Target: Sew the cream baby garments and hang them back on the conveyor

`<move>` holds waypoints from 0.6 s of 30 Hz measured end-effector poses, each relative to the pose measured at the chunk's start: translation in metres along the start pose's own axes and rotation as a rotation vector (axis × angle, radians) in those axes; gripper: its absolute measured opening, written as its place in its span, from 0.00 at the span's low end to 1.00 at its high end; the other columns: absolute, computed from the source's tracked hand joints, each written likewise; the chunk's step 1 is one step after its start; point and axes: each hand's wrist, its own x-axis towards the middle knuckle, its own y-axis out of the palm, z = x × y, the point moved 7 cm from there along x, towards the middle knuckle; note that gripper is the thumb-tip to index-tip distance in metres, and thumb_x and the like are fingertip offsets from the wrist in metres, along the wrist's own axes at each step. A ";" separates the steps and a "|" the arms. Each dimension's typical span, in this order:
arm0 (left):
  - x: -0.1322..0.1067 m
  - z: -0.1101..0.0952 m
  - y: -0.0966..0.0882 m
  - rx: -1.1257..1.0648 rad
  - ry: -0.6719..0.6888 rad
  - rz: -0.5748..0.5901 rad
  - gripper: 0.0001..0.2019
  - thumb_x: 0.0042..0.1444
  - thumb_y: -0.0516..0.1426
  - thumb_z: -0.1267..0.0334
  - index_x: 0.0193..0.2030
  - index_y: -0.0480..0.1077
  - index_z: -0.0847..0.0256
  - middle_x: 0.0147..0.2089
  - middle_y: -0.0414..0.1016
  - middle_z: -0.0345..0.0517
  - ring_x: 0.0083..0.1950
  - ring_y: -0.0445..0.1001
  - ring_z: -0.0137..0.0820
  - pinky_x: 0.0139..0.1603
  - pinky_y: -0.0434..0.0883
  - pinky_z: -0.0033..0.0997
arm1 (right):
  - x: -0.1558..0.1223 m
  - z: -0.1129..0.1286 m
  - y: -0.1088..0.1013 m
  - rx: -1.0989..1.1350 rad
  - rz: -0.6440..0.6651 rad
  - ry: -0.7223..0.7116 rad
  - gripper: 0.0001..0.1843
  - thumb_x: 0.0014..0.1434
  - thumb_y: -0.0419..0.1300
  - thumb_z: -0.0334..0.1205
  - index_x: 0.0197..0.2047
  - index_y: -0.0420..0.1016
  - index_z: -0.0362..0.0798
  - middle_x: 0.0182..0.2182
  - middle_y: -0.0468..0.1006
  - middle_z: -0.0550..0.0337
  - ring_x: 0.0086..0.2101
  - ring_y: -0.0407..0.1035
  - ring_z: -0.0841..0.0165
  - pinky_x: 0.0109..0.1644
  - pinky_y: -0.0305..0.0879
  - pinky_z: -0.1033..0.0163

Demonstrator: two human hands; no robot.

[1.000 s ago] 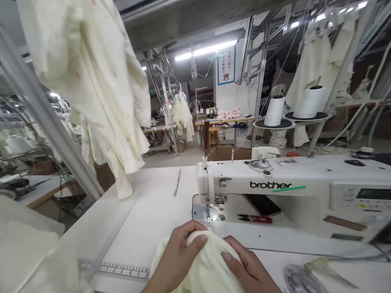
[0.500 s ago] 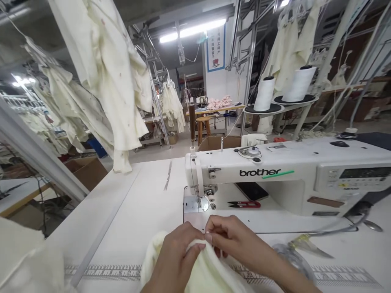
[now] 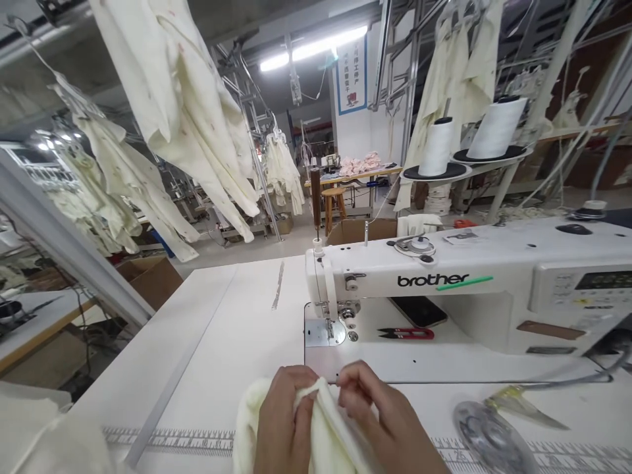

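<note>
A cream soft cloth piece [image 3: 320,428], folded and bunched, lies at the table's front edge before the sewing machine. My left hand [image 3: 286,415] is closed on it, thumb and fingers pinching its upper edge. Just right of that edge is my right hand [image 3: 380,415], its fingers curled in toward the thumb and apart from the cloth's top. Whether anything small is between those fingertips is hidden. Beyond both hands stands the white sewing machine [image 3: 444,263], its presser foot [image 3: 330,329] over a metal plate.
Red-handled thread snips [image 3: 407,334] and a dark phone [image 3: 419,311] lie under the machine arm. A clear round object [image 3: 488,434] and a yellow-handled pointed tool [image 3: 528,405] are at right. A ruler strip [image 3: 192,441] runs along the front. Cream garments [image 3: 192,112] hang at left.
My right hand has drawn off the cloth's edge, slightly right and down. My left hand keeps its pinch. The view has shifted, so the machine sits a little further right.
</note>
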 end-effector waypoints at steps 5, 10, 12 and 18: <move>0.003 0.003 -0.003 -0.058 -0.177 -0.027 0.08 0.55 0.50 0.60 0.40 0.63 0.58 0.39 0.67 0.45 0.43 0.67 0.33 0.45 0.64 0.31 | -0.006 0.012 0.003 -0.309 -0.048 -0.048 0.09 0.61 0.48 0.44 0.36 0.65 0.50 0.28 0.70 0.64 0.28 0.64 0.68 0.31 0.58 0.67; 0.023 0.007 0.007 -0.229 -0.306 0.358 0.18 0.53 0.53 0.54 0.49 0.65 0.58 0.39 0.66 0.45 0.42 0.67 0.33 0.41 0.65 0.28 | 0.016 0.024 -0.005 -0.377 0.081 -0.260 0.13 0.63 0.44 0.36 0.40 0.69 0.51 0.35 0.70 0.60 0.35 0.65 0.67 0.38 0.58 0.66; 0.035 0.008 0.006 -0.180 -0.254 0.412 0.14 0.54 0.53 0.54 0.40 0.70 0.60 0.39 0.66 0.45 0.42 0.66 0.33 0.40 0.64 0.27 | 0.025 0.018 -0.011 -0.368 0.066 -0.254 0.12 0.62 0.46 0.35 0.39 0.69 0.51 0.34 0.70 0.62 0.35 0.65 0.68 0.38 0.57 0.66; 0.064 0.030 0.029 -0.326 -0.313 0.551 0.12 0.51 0.55 0.54 0.35 0.66 0.62 0.29 0.64 0.39 0.30 0.64 0.25 0.29 0.59 0.22 | 0.045 -0.030 -0.032 -0.160 -0.134 0.050 0.07 0.58 0.55 0.41 0.31 0.68 0.49 0.26 0.69 0.67 0.28 0.62 0.69 0.30 0.55 0.68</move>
